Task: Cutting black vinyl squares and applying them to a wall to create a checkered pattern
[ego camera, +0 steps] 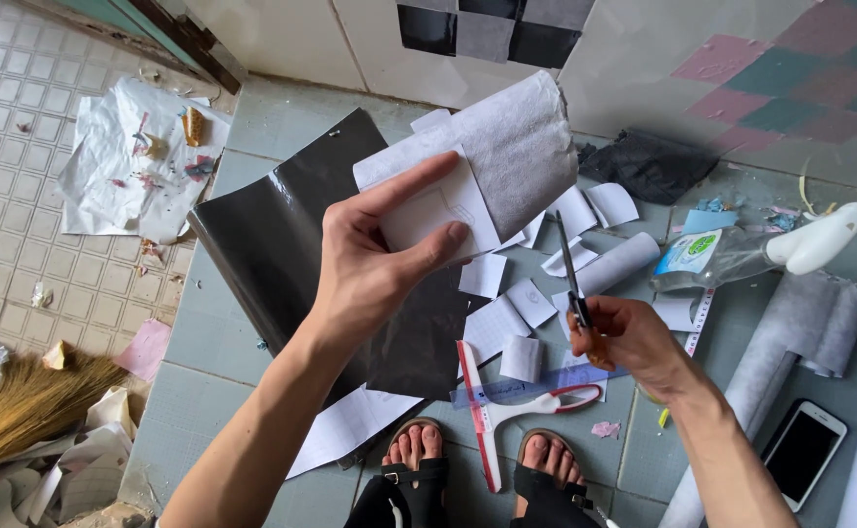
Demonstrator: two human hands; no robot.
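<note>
My left hand (pixel 375 259) is raised in the middle of the view and pinches a piece of sheet material (pixel 487 161), white on one face and grey on the other, curling away at the top right. My right hand (pixel 629 337) is lower and to the right, closed around the handles of a pair of scissors (pixel 570 269) whose blades point up toward the held sheet without touching it. A large dark grey sheet (pixel 272 244) lies on the floor under my left hand.
White paper offcuts (pixel 507 313) litter the tiled floor. A red-handled tool (pixel 536 406) and a ruler lie by my sandalled feet (pixel 414 455). A spray bottle (pixel 761 254), grey rolls (pixel 800 332) and a phone (pixel 802 452) lie right; a broom (pixel 27 401) and crumpled paper left.
</note>
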